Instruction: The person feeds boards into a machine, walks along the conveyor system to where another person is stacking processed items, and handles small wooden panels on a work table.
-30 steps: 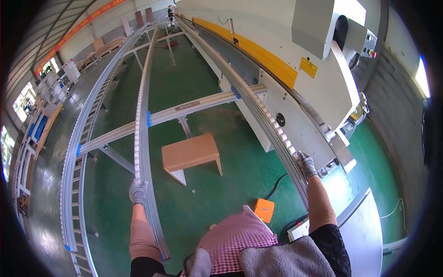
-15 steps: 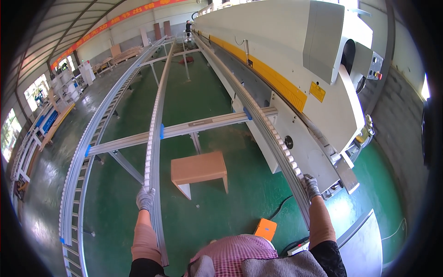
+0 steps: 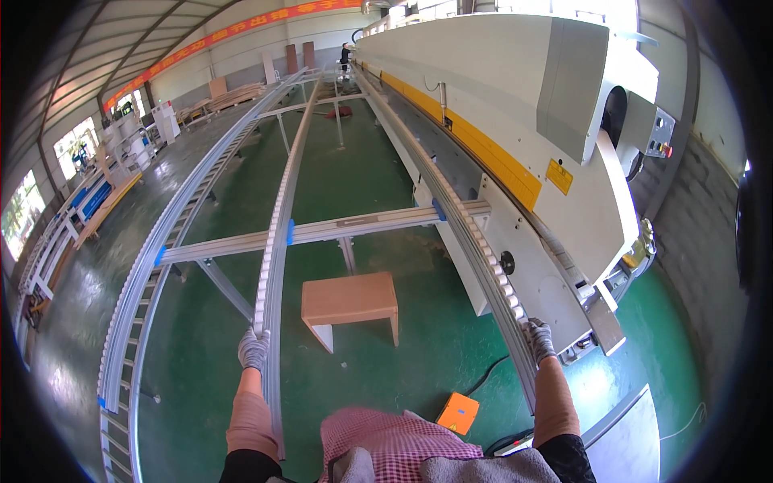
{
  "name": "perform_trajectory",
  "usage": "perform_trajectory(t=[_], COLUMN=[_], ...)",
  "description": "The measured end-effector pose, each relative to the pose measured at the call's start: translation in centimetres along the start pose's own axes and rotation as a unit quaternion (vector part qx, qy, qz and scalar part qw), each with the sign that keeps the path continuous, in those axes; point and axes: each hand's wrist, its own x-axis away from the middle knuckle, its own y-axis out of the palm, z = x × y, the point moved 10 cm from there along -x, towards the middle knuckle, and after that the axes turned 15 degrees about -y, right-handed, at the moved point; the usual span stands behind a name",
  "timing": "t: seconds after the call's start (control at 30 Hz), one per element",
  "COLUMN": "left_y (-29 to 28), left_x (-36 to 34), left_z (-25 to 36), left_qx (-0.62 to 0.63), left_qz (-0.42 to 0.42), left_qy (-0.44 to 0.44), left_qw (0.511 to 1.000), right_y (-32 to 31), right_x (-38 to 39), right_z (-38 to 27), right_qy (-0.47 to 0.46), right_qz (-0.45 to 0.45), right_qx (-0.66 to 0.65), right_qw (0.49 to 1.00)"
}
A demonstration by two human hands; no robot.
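Observation:
My left hand, in a grey-white glove, is closed on the left side of the middle roller rail, near its close end. That rail is a long aluminium profile topped with a row of small white rollers. On the right, my gloved right hand grips the outer side of the right roller rail, just past its last visible rollers. Both arms are stretched forward and apart. The fingertips of both hands are partly hidden by the rails and the gloves.
An aluminium crossbar joins the rails. A brown bench-like stand sits beneath, with an orange box and cable nearer me. Along the right runs a long white-and-yellow machine; a third roller rail lies left. Another person stands far off.
The view has shifted slightly, so the scene sits a little lower and the far end farther right. Both hands remain on the same rails.

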Motion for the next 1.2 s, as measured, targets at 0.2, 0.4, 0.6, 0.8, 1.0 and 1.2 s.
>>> perform_trajectory(t=[0.2, 0.4, 0.6, 0.8, 1.0, 1.2], left_y=[0.8, -1.7, -2.0, -3.5, -4.0, -4.3], left_x=[1.4, 5.5, 7.6, 10.2, 10.7, 11.0], left_z=[-1.7, -2.6, -3.2, -4.4, -4.5, -3.3], left_qx=[-0.014, -0.043, -0.075, -0.105, -0.096, -0.094], left_qz=[-0.011, 0.010, -0.026, 0.046, 0.060, 0.023], left_qy=[-0.021, -0.045, -0.085, -0.086, -0.098, -0.112], left_qw=[1.000, 0.998, 0.993, 0.990, 0.989, 0.989], right_y=[-2.5, -1.5, -2.1, -1.5, -1.6, -2.9], right_x=[-1.7, -1.1, -1.4, 0.1, 0.5, 1.4], right_z=[3.1, 3.4, 4.9, 1.9, 0.7, 1.8], right_qy=[-0.017, -0.028, -0.004, -0.044, 0.030, -0.105], right_qz=[0.005, -0.021, -0.025, -0.036, -0.021, -0.061], right_qx=[0.121, 0.068, -0.058, -0.159, -0.098, -0.051], right_qw=[0.993, 0.997, 0.998, 0.986, 0.994, 0.991])
